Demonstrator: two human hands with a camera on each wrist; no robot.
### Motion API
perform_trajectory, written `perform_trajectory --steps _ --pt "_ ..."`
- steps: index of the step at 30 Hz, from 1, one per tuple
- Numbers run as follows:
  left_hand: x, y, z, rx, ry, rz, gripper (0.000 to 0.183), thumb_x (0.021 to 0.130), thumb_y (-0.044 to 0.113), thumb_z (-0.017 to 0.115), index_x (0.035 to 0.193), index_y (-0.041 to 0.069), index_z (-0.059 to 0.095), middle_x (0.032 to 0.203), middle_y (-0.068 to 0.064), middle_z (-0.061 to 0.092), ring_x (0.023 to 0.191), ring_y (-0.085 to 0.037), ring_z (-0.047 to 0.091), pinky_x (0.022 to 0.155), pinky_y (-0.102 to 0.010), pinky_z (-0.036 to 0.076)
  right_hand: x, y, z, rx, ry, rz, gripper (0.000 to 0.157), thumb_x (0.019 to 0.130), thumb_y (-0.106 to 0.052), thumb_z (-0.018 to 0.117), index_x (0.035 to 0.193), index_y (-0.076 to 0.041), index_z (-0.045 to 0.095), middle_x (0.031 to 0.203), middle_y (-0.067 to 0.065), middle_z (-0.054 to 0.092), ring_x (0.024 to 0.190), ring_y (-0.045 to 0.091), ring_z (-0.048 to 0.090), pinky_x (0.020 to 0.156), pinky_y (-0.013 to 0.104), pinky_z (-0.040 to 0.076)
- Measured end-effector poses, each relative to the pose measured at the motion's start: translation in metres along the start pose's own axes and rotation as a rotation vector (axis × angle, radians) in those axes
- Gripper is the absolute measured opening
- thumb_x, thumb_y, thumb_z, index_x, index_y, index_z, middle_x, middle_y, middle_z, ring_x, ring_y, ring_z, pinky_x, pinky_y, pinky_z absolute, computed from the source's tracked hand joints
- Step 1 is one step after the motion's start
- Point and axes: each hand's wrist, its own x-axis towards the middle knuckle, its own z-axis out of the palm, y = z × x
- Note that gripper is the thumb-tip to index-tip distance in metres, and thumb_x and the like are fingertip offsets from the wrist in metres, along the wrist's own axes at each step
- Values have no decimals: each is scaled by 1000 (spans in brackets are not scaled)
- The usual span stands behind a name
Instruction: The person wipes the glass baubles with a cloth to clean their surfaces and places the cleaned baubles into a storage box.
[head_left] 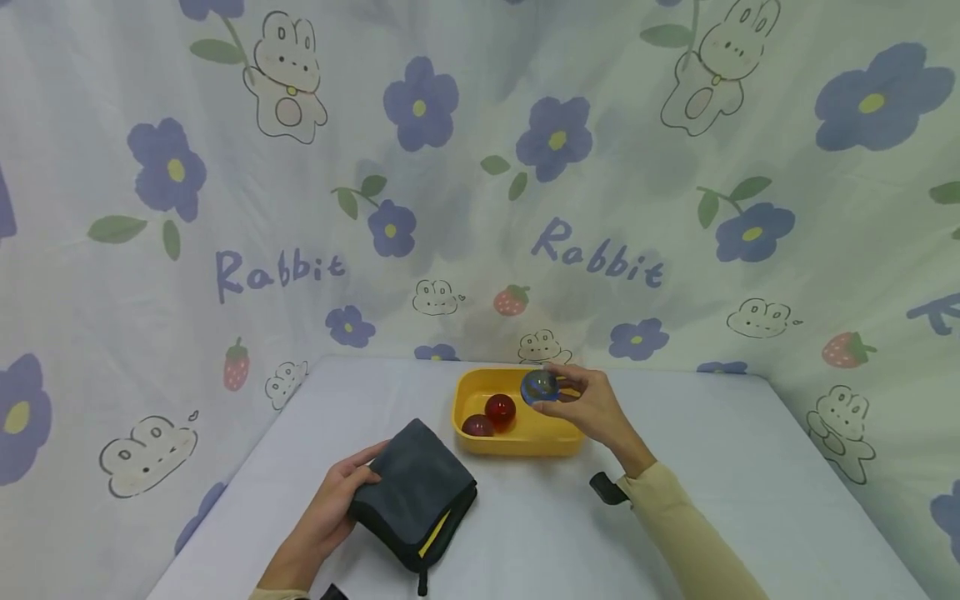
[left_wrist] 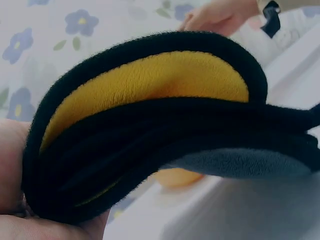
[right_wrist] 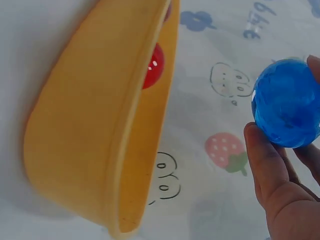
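Note:
In the head view my right hand [head_left: 597,410] pinches a clear blue ball [head_left: 539,387] between thumb and fingers, over the right part of a yellow plastic bin [head_left: 525,447]. The right wrist view shows the ball as bright, see-through blue, beside the bin's rim. Inside the bin, on the left, lie a red ball [head_left: 500,409] and a darker purplish-red ball [head_left: 477,426]. My left hand [head_left: 330,504] grips the left edge of a dark grey zippered pouch [head_left: 416,483] in front of the bin. Black trim borders the pouch, and its yellow lining [left_wrist: 160,80] shows through the opening.
A white cloth covers the table [head_left: 675,442]. Behind it hangs a pale curtain [head_left: 465,183] printed with rabbits, flowers and strawberries. A black strap end [head_left: 607,489] sticks out at the right wrist.

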Motion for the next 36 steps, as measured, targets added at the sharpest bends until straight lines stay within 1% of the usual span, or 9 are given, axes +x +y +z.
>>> perform_trajectory --steps 6,12,18,22,29,32,36 --pt "4 -9 -9 23 30 -37 62 89 5 47 150 6 39 157 -16 35 142 -28 42 97 -22 51 4 11 5 -34 -10 27 57 73 -20 86 126 -15 67 124 13 65 107 34 67 81 29 59" --pt "6 -16 -16 54 61 -57 60 89 5 46 149 5 41 156 -18 36 142 -29 42 96 -23 52 10 21 7 -61 -30 42 56 71 -19 87 123 -14 68 123 13 66 107 34 67 82 33 59" --pt "6 -21 -20 73 60 -80 61 88 6 47 149 5 41 157 -16 36 141 -24 42 93 -19 50 14 33 10 -93 -32 96 53 68 -22 88 118 -14 71 123 11 65 107 30 68 84 35 58" --pt "6 -22 -22 73 54 -72 61 88 7 47 149 4 41 156 -18 36 139 -22 44 93 -20 51 16 38 12 -117 -40 124 52 67 -23 89 115 -14 72 121 10 66 104 28 68 84 36 58" --pt "8 -22 -23 86 47 -85 62 88 8 47 150 4 40 156 -18 36 140 -24 45 96 -22 51 21 48 14 -113 -96 158 57 67 -21 89 119 -7 70 118 13 67 97 25 69 82 35 59" --pt "8 -23 -23 93 66 -86 61 88 8 48 148 4 42 155 -19 38 140 -27 45 96 -25 52 23 52 14 -116 -111 192 61 65 -21 90 120 -5 69 117 14 68 96 24 69 82 35 59" --pt "8 -25 -23 111 87 -89 59 88 7 48 147 3 44 154 -20 39 142 -32 43 98 -28 52 26 57 16 -132 -133 231 63 65 -20 90 122 -3 68 119 13 67 95 22 69 82 33 58"
